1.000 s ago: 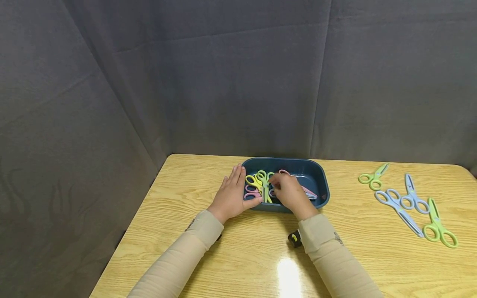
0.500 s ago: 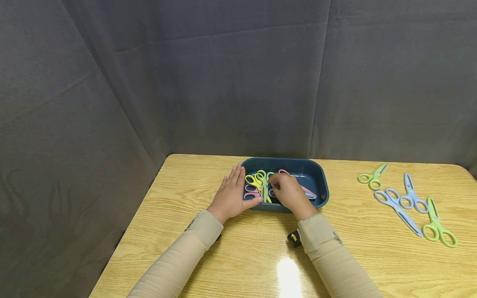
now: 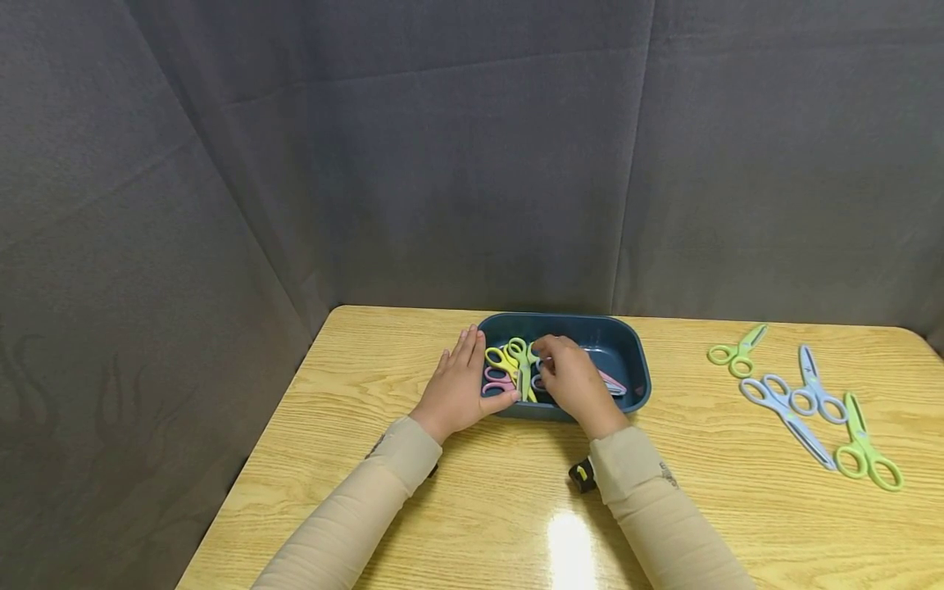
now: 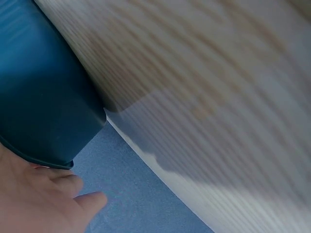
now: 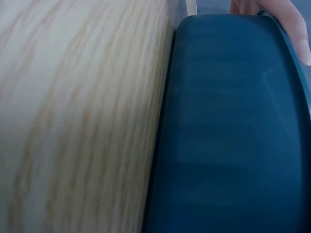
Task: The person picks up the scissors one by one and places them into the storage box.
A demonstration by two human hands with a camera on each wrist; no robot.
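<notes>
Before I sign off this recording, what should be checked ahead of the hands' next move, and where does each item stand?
1. Bin upright: ok; the dark blue bin stands on the wooden table.
2. Bin braced: ok; the left hand lies against its left end.
3. Right-hand grip: cannot tell; the right hand hides its own hold.
4. Bin scissors untangled: not ok; the green scissors cross the yellow scissors.
5. Table scissors clear of the bin: ok; two blue pairs and two green pairs lie apart, rightward.
</notes>
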